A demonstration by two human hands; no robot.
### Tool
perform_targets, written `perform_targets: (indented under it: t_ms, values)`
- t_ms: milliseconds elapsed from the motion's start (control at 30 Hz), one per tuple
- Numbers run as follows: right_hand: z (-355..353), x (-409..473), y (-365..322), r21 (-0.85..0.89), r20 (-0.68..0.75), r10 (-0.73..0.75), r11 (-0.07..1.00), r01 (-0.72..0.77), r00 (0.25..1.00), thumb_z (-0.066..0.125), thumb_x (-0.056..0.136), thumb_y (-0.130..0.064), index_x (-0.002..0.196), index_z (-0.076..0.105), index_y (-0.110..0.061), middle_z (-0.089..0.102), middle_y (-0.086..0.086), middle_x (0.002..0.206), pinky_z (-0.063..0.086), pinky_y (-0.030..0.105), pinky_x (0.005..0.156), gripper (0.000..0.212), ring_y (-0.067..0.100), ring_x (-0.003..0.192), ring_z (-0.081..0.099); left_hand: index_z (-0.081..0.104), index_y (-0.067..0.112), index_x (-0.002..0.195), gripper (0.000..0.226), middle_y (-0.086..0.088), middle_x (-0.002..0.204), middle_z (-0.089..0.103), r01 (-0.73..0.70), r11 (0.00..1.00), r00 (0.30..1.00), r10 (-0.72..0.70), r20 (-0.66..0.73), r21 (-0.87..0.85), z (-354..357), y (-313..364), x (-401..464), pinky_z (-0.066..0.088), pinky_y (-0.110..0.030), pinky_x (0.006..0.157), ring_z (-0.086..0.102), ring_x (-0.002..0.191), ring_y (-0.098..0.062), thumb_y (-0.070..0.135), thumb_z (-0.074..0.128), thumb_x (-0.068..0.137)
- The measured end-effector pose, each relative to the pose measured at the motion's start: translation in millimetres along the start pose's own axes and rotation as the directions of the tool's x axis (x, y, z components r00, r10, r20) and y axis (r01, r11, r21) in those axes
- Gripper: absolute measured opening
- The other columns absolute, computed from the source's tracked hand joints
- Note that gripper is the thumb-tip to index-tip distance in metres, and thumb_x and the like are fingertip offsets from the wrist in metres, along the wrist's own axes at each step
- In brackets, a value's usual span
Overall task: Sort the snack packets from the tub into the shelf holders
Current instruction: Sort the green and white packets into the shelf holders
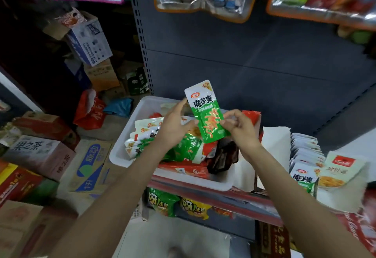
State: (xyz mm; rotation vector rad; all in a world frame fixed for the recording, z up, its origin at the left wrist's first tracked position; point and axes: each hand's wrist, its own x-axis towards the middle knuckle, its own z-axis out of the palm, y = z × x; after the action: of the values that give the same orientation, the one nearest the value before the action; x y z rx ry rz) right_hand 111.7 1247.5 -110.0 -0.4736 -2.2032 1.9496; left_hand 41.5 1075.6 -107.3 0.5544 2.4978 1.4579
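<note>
Both forearms reach in: right hand (241,127) pinches the green konjac packet (207,111) above the white tub (130,156), left hand (175,121) spread, steadying it. Best carried upright to the matching green row (303,178), face forward.

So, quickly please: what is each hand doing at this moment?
Left hand: fingers straight, touching the left edge of the green snack packet.
Right hand: pinching the same packet's right edge.
</note>
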Motion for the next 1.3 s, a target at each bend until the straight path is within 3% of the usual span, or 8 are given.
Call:
perform_targets:
  t_ms: [133,300,500,700,767,900,1067,1300]
  values:
    - [-41.0,-11.9,-0.5,0.004,0.047,0.0,1.0,-0.001,0.999,0.056,0.086,0.009,0.094,0.052,-0.015,0.066,-0.011,0.058,0.053,0.018,0.062,0.026,-0.001,0.063,0.063,0.039,0.018,0.132,0.058,-0.005,0.1,0.061,0.012,0.982,0.999,-0.003,0.047,-0.188,40.2,34.0,9.9,0.053,-0.037,0.084,0.061,0.097,-0.022,0.003,0.067,0.083]
    - [-102.6,-22.1,-5.4,0.063,-0.121,-0.033,0.997,0.041,0.992,0.059,0.086,0.006,0.105,0.054,-0.015,0.07,-0.006,0.069,0.054,0.024,0.063,0.029,0.005,0.063,0.064,0.04,0.013,0.132,0.056,0.003,0.072,0.057,-0.011,0.982,0.951,0.069,0.301,-0.189,104.0,73.5,6.6,0.054,-0.029,0.063,0.057,0.064,-0.01,-0.005,0.062,0.084]
    - [-195.0,-30.8,-5.4,-0.085,-0.37,-0.127,0.991,0.103,0.92,0.058,0.086,0.004,0.087,0.057,-0.019,0.067,0.004,0.088,0.052,0.034,0.075,0.023,0.018,0.08,0.063,0.043,0.007,0.135,0.055,-0.011,0.105,0.062,-0.098,0.994,0.947,0.105,0.304,-0.039,179.2,99.8,18.5,0.046,-0.024,0.08,0.06,0.091,-0.019,0.0,0.064,0.084]
    - [-246.4,-39.4,-5.9,-0.089,-0.519,-0.19,0.982,0.168,0.834,0.052,0.09,0.005,0.083,0.053,-0.02,0.062,0.001,0.084,0.044,0.009,0.065,0.025,-0.009,0.066,0.057,0.046,0.014,0.136,0.055,-0.007,0.137,0.043,-0.373,0.86,0.856,0.175,0.487,0.347,232.0,107.5,16.5,0.025,-0.024,0.106,0.037,0.131,-0.021,-0.004,0.047,0.084]
    - [-251.9,-39.3,-4.7,-0.09,-0.532,-0.204,0.979,0.184,0.822,0.052,0.09,0.004,0.082,0.051,-0.015,0.057,-0.006,0.076,0.038,0.004,0.056,0.021,-0.014,0.056,0.053,0.046,0.017,0.137,0.058,-0.003,0.14,0.04,-0.438,0.798,0.838,0.196,0.51,0.413,241.1,110.5,16.5,0.029,-0.034,0.108,0.032,0.133,-0.02,-0.004,0.043,0.084]
    - [-258.5,-37.4,1.8,-0.041,-0.513,-0.185,0.981,0.191,0.838,0.052,0.092,0.002,0.081,0.051,-0.018,0.059,-0.008,0.078,0.041,0.005,0.056,0.022,-0.013,0.058,0.055,0.053,0.018,0.129,0.047,0.001,0.141,0.037,-0.503,0.704,0.824,0.216,0.524,0.501,249.4,115.8,11.9,0.027,-0.032,0.1,0.028,0.132,-0.019,-0.001,0.044,0.087]
    - [-267.0,-35.4,14.2,-0.001,-0.39,-0.126,0.991,0.137,0.912,0.052,0.092,0.0,0.094,0.056,-0.008,0.066,-0.001,0.085,0.052,0.018,0.064,0.009,0.002,0.072,0.063,0.06,0.02,0.122,0.044,0.001,0.139,0.041,-0.508,0.718,0.823,0.241,0.513,0.477,248.2,111.7,5.2,0.028,-0.031,0.097,0.031,0.131,-0.017,-0.003,0.044,0.088]
    - [-270.5,-34.4,20.6,0.016,-0.352,-0.099,0.994,0.112,0.931,0.055,0.09,0.0,0.088,0.058,-0.012,0.068,0.002,0.086,0.054,0.03,0.07,0.012,0.018,0.082,0.065,0.06,0.023,0.121,0.053,0.004,0.136,0.045,-0.439,0.804,0.836,0.201,0.511,0.402,244.4,101.7,-6.3,0.026,-0.031,0.1,0.034,0.128,-0.014,-0.008,0.041,0.084]
